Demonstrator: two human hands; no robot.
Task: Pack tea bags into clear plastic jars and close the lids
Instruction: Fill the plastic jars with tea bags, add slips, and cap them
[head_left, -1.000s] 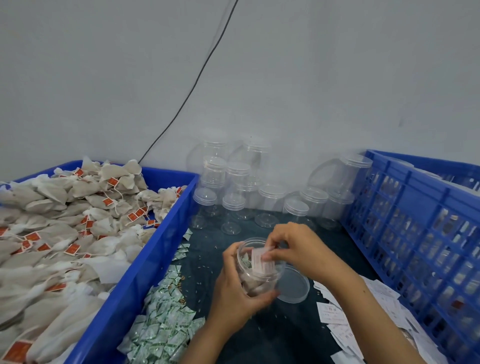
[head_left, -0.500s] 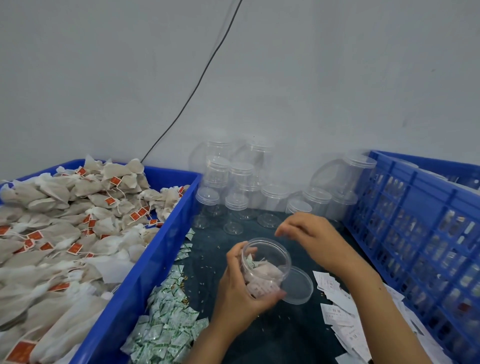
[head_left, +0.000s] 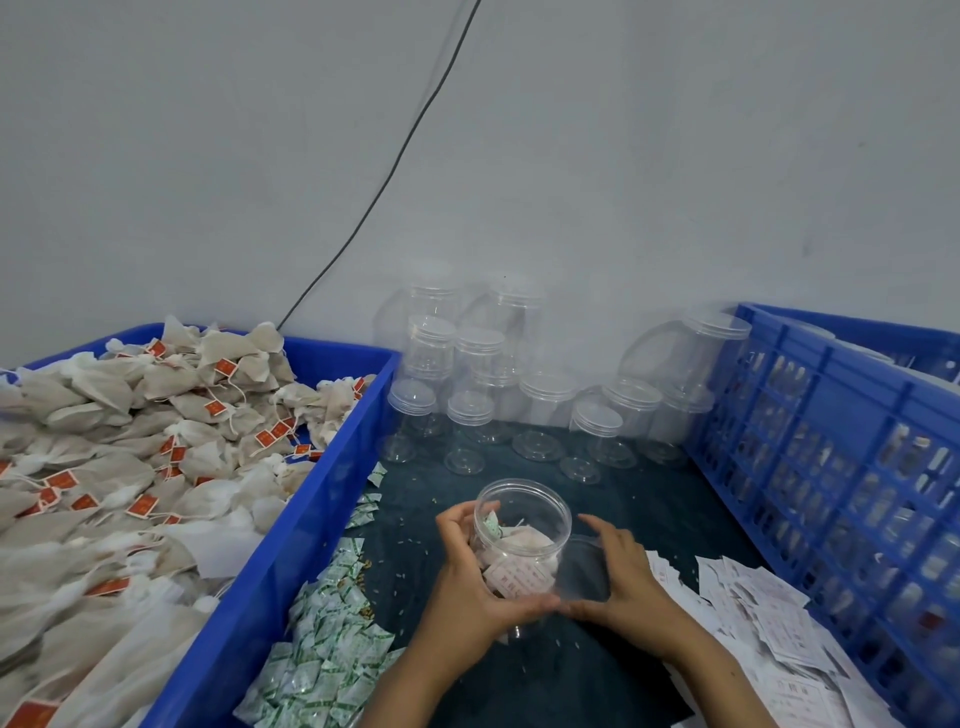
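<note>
My left hand grips an open clear plastic jar, tilted toward me, with tea bags and a printed paper slip inside. Just right of the jar lies its clear lid on the dark mat, and my right hand curls around the lid's edge, thumb on the near side and fingers on the far side. A large heap of tea bags with red tags fills the blue crate on the left.
Several empty lidded jars stand against the wall behind my hands. Green-printed sachets lie beside the left crate. Paper slips are piled at the right. A blue lattice crate holding jars borders the right side. A black cable hangs down the wall.
My right hand left the jar mouth after putting a paper slip in, moved right and down, and now holds the lid. The jar stays in my left hand.
</note>
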